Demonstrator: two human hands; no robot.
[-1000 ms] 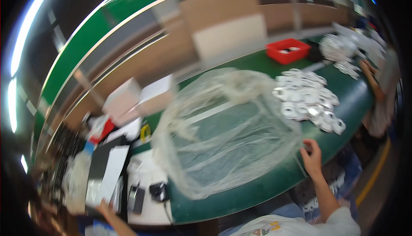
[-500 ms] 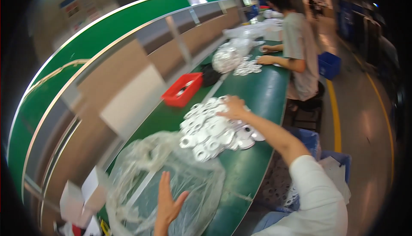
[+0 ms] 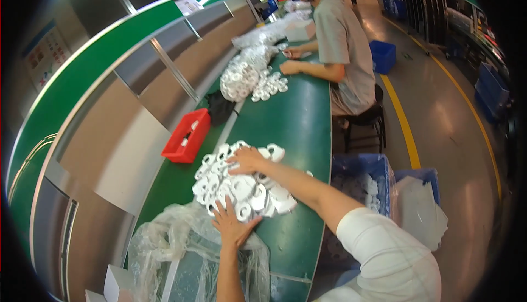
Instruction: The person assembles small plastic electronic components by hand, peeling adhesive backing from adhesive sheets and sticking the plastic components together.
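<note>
A heap of white ring-shaped plastic parts (image 3: pixel 241 188) lies on the green workbench (image 3: pixel 299 192). My right hand (image 3: pixel 247 160) rests on top of the heap toward its far side, fingers spread over the parts. At the near edge of the pile, my left hand (image 3: pixel 233 226) lies with its fingers stretched and touching the closest parts. Neither hand grips a part that I can see. A clear plastic bag (image 3: pixel 164 236) spreads over the bench beside and under my left forearm.
A red tray (image 3: pixel 186 136) holding a few small parts stands past the heap, beside a black cloth-like bundle (image 3: pixel 219 109). Farther along, a seated co-worker (image 3: pixel 343 44) handles similar parts near a filled bag (image 3: pixel 241 77). Blue crates (image 3: pixel 390 184) stand right of the bench.
My left hand has moved forward from above the plastic bag to the near edge of the heap. My right hand stays on the pile. The whole view has shifted.
</note>
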